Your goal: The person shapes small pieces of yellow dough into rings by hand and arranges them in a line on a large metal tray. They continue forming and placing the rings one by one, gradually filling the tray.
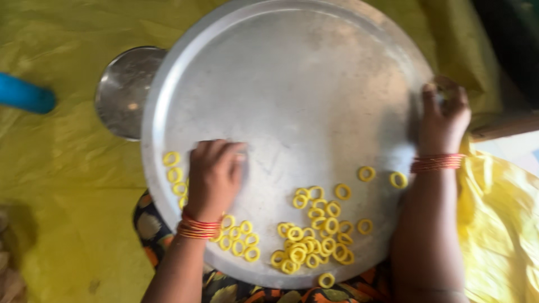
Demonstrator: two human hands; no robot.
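Note:
A large round steel tray (292, 73) fills the middle of the view. Several small yellow rings (314, 230) lie on its near half, most in a loose heap, others strung along the left rim. My left hand (214, 174) rests palm down on the tray with curled fingers, beside the left-hand rings; whether it holds any is hidden. My right hand (443, 120) grips the tray's right rim. Both wrists wear red and gold bangles.
A smaller steel bowl (124, 90) sits under the tray's left edge. A yellow plastic sheet (62, 168) covers the ground. A blue cylindrical object (25, 94) lies at far left. Patterned cloth (151, 224) shows below the tray.

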